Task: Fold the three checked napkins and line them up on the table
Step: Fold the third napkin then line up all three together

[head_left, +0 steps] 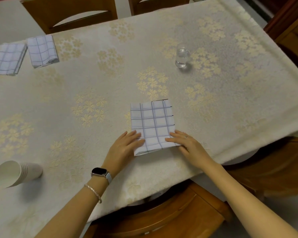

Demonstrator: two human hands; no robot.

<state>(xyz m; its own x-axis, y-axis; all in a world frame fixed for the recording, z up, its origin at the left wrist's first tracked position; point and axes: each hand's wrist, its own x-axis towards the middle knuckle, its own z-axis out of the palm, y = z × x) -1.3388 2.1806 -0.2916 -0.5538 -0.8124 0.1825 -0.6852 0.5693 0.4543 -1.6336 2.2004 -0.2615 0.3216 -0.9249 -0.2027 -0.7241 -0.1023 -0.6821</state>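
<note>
A white napkin with blue checks [153, 122] lies folded into a rectangle near the table's front edge. My left hand [126, 146] rests flat on its near left corner, fingers spread. My right hand [184, 141] presses its near right corner, a ring on one finger. Two more folded checked napkins lie side by side at the far left: one [41, 50] nearer the middle, the other [7, 59] at the table's left edge.
A glass of water [182, 57] stands at the back right. A stack of white paper cups [15, 173] lies on its side at the front left. Wooden chairs [170, 213] stand around the table with its floral cloth [93, 86].
</note>
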